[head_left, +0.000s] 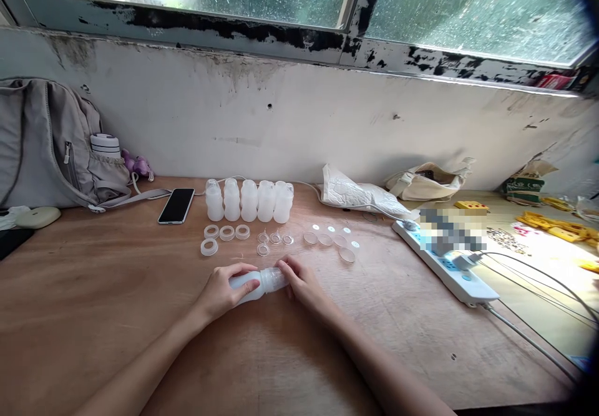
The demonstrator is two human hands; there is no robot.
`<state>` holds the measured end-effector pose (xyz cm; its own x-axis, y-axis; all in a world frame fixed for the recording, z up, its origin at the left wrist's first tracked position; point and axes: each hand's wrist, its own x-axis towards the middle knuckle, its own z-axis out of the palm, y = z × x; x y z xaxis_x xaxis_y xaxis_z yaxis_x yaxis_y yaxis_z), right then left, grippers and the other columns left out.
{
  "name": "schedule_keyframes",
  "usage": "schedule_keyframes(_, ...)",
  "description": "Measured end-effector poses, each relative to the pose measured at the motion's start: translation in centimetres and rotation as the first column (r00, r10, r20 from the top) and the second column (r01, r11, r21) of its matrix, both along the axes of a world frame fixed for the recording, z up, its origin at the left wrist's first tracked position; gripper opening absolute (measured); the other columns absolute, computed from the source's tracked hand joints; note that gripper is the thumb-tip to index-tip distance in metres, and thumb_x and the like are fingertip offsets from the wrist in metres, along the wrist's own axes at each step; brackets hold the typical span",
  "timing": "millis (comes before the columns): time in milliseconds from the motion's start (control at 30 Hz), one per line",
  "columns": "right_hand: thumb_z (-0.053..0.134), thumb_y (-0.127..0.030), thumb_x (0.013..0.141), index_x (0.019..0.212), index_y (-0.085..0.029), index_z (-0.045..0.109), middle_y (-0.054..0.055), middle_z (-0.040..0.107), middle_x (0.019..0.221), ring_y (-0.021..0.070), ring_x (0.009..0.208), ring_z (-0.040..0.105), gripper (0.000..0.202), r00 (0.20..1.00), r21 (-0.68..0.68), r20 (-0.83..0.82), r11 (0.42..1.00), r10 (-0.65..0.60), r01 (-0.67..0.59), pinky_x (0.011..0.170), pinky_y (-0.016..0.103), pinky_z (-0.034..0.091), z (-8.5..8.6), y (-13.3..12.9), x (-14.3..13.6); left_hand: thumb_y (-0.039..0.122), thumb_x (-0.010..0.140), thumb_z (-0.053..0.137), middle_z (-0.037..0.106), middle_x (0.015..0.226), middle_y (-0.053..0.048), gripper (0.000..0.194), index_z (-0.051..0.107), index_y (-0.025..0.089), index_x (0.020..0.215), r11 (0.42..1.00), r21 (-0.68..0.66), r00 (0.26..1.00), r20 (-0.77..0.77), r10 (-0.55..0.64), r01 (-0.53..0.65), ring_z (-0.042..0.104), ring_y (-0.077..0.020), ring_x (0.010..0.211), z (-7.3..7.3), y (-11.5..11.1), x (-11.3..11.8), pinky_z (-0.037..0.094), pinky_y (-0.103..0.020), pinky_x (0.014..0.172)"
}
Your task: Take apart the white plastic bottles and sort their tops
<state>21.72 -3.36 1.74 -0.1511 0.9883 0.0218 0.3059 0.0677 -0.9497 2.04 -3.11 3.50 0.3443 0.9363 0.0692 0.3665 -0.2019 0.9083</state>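
A translucent baby bottle [255, 284] lies on its side between my hands, its clear domed cap [274, 280] pointing right. My left hand [228, 291] is wrapped round the bottle's body. The fingers of my right hand [298, 280] are closed on the cap's end. Just beyond are several loose white collar rings [227, 233], several clear silicone nipples [275, 238] and, more to the right, several clear thin discs [347, 254], with small white round pieces [331, 229] near them. Behind the rings stands a row of several capped bottles [249, 201].
A phone [176, 206] lies left of the bottle row, near a grey backpack [51, 141]. At right, a white power strip [444, 263] with plugs and cables runs across the table [116, 316]. A white plastic package [360, 194] and a cream pouch [428, 181] sit by the wall.
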Motion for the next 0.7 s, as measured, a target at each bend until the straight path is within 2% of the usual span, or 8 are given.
schedule_keyframes(133,0.031,-0.041,0.086,0.069,-0.019,0.054,-0.005,0.045,0.043,0.0092,0.039,0.042,0.036,0.995,0.025,0.061,0.997,0.076,-0.078,0.041,0.020,0.031,0.2,-0.5,-0.1,0.037,0.069,0.059,0.069,0.089,-0.003,0.026,0.068,0.023,0.089,0.998,-0.030,0.999,0.020,-0.046,0.047,0.060,-0.0219,0.084,-0.1,0.0,0.1,0.044,-0.027,0.073)
schedule_keyframes(200,0.028,-0.039,0.087,0.069,-0.019,0.054,-0.004,0.047,0.045,0.0102,0.042,0.043,0.037,0.993,0.054,0.080,0.995,0.085,-0.089,0.044,0.021,0.032,0.0,-0.6,-0.2,0.037,0.072,0.056,0.069,0.087,-0.004,0.025,0.068,0.021,0.086,0.998,-0.053,0.997,0.066,-0.033,0.037,0.061,-0.0215,0.083,-0.2,0.0,0.2,0.044,-0.027,0.073)
schedule_keyframes(300,0.026,-0.037,0.087,0.067,-0.019,0.053,-0.002,0.048,0.051,0.0114,0.048,0.044,0.038,0.988,0.156,0.141,0.984,0.060,-0.082,0.050,0.022,0.032,-0.5,-0.9,-0.3,0.038,0.075,0.052,0.069,0.078,-0.004,0.026,0.068,0.018,0.077,0.996,-0.090,0.988,0.151,0.024,-0.011,0.061,-0.0190,0.072,-0.6,0.0,0.4,0.044,-0.024,0.063)
schedule_keyframes(400,0.026,-0.035,0.087,0.066,-0.020,0.052,-0.001,0.048,0.056,0.0120,0.051,0.043,0.037,0.978,0.242,0.203,0.966,0.041,-0.091,0.054,0.023,0.032,-0.9,-1.4,-0.3,0.039,0.076,0.050,0.065,0.062,-0.003,0.031,0.066,0.015,0.064,0.988,-0.152,0.979,0.194,0.062,-0.033,0.056,-0.0147,0.055,-0.8,0.0,0.5,0.038,-0.022,0.049)
schedule_keyframes(500,0.024,-0.034,0.088,0.067,-0.020,0.050,-0.002,0.045,0.054,0.0120,0.048,0.041,0.036,0.970,0.273,0.237,0.954,0.061,-0.127,0.053,0.024,0.031,-1.1,-1.9,-0.4,0.040,0.075,0.052,0.061,0.052,-0.002,0.033,0.066,0.015,0.059,0.981,-0.188,0.981,0.178,0.074,-0.040,0.051,-0.0125,0.048,-1.0,0.1,0.5,0.033,-0.021,0.045)
schedule_keyframes(700,0.021,-0.030,0.088,0.067,-0.021,0.045,-0.002,0.040,0.052,0.0115,0.044,0.036,0.033,0.958,0.318,0.272,0.930,0.095,-0.182,0.050,0.024,0.030,-1.1,-2.7,-0.5,0.040,0.074,0.053,0.060,0.049,-0.001,0.033,0.066,0.014,0.057,0.973,-0.226,0.987,0.142,0.072,-0.038,0.048,-0.0115,0.046,-1.1,-0.3,0.7,0.031,-0.021,0.044)
